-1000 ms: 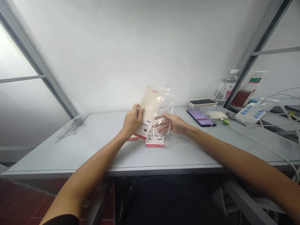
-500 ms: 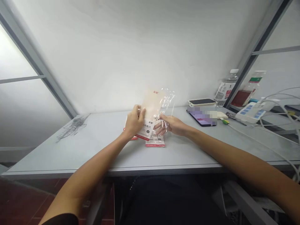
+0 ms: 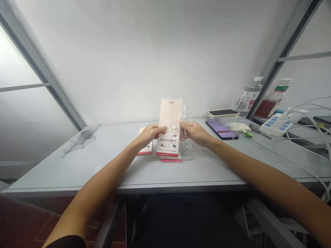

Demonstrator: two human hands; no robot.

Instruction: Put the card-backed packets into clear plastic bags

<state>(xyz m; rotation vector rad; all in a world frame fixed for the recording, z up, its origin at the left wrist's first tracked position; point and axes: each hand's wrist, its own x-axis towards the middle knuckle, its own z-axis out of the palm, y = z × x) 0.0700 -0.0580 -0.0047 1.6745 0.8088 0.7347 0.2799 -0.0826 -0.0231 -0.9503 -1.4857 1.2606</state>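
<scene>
Packet of an exam ruler set (image 3: 169, 117), printed 考试专用套尺 with a "4件" count: a tall cream card with a red band along its bottom edge, sealed in a clear, crinkled plastic sleeve. Small red logo near the top. A round white spot sits at mid-card, and finer print below the title is too small to read. The sleeve runs past the card on its right side as a loose transparent margin.

Packet held upright, front facing the camera, above the middle of the counter (image 3: 77, 174), its lower edge close above a second packet.

Left hand (image 3: 151, 135) closed on the packet's left edge, fingers lying across the card front. Right hand (image 3: 194, 133) closed on the right side, gripping through the clear sleeve margin. Neither hand is spread wide.

Second packet (image 3: 170, 159) lies flat beneath the held one, only its red-banded end showing. Third packet (image 3: 145, 150) lies just left of it, partly behind the left hand.

Farther right on the counter: a phone with a purple screen (image 3: 222, 131), partly blurred out, a cream-cased phone (image 3: 222, 112), two plastic bottles (image 3: 274, 99), and a white power strip (image 3: 276, 124) with cables. Far left: a loose tangle of thin grey strands (image 3: 81, 139).
</scene>
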